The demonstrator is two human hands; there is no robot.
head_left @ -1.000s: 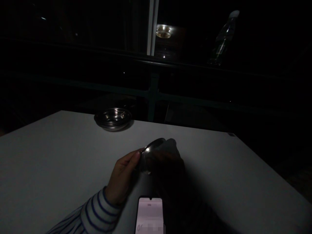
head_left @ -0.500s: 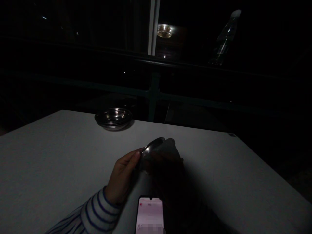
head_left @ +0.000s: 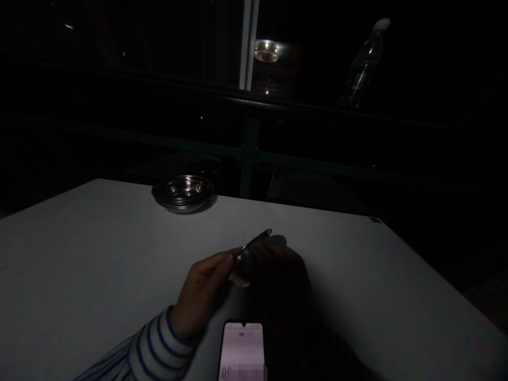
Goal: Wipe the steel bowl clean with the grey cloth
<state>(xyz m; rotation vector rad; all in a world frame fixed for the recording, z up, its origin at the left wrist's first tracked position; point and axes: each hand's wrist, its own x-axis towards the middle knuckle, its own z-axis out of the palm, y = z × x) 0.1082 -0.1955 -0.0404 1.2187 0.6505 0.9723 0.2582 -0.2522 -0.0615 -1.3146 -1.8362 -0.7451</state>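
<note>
Shiny grey, curved metal dish [head_left: 243, 264] tilted over the white, straight-edged tabletop [head_left: 111, 264], its left rim pinched by left hand [head_left: 204, 280]; right hand [head_left: 289, 267] at its right, grip lost in shadow; probably light, stiff, slippery, not fragile, best held by the rim.

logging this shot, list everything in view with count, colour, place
table: 1, white, across lower half
dish: 1, silvery, centre
cloth, seemingly: 1, grey, at dish
bowls: stack, number unclear, silvery, far table edge
phone: 1, black, pinkish screen, bottom centre
sticker: 1, dark, table's far right corner
bottle: 1, clear, white cap, upper right
lamp: 1, gold-white, top centre
post: 1, pale, left of lamp
railing: 1, dark green, beyond table
sleeve: 1, white-blue striped, bottom left
left hand: 1, bare, gripping dish
right hand: 1, shadowed, at cloth
</note>
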